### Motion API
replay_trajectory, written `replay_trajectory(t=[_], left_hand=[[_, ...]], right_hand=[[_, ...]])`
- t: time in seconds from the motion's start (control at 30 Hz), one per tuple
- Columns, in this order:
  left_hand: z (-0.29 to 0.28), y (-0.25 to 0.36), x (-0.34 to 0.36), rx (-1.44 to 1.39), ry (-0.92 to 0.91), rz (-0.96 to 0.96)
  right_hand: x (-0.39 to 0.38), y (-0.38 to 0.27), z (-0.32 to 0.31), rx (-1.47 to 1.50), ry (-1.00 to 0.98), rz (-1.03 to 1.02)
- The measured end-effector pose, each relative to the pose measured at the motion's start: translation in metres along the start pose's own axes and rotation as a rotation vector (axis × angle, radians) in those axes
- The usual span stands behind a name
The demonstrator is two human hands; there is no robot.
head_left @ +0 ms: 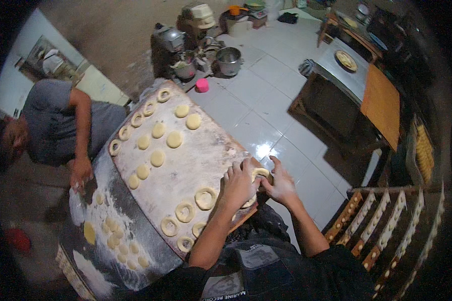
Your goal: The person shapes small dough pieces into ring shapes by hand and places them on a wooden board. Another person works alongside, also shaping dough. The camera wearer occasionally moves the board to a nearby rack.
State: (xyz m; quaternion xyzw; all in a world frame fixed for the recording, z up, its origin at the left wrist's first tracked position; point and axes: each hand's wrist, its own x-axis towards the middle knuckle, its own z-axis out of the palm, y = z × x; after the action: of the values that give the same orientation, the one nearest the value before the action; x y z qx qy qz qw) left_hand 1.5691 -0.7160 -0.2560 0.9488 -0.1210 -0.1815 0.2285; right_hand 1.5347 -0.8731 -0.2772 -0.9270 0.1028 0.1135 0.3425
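Observation:
Above the right front corner of a floured wooden board (196, 160), a pale dough ring (259, 172) is held between my two hands. My left hand (237, 184) grips its left side, back of the hand up. On the other side, my right hand (280, 188) closes on it with the thumb tucked in and a finger raised. Below them, another piece of dough (250, 202) is partly hidden by my left hand. Several shaped rings, including one dough ring (206, 198), lie beside my left forearm. Farther back are round dough discs (174, 139) and more rings along the left edge.
On the left, a co-worker's hand (80, 175) hangs over a floured dark table (150, 256) with small dough pieces (114, 236). Mixers, a metal bowl (229, 61) and a pink container (202, 85) stand beyond. A metal-topped table (331, 65) and racked trays (369, 226) are on the right.

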Motion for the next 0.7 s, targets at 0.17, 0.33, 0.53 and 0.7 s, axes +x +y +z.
replay_trajectory(t=[0.17,0.33,0.53,0.7], left_hand=[[-0.036,-0.039,-0.05,-0.135,0.284,-0.073],[-0.054,-0.123,-0.167,-0.44,0.529,-0.424],[0.026,-0.247,-0.323,-0.424,1.191,-0.619],[0.043,-0.308,-0.392,-0.515,1.211,-0.776]], right_hand=[[-0.007,-0.036,0.002,0.176,0.142,-0.219],[-0.024,-0.162,0.06,0.335,-0.159,-0.524],[-0.088,-0.285,0.198,0.062,-0.741,-1.016],[-0.113,-0.271,0.403,-0.241,-0.485,-1.243]])
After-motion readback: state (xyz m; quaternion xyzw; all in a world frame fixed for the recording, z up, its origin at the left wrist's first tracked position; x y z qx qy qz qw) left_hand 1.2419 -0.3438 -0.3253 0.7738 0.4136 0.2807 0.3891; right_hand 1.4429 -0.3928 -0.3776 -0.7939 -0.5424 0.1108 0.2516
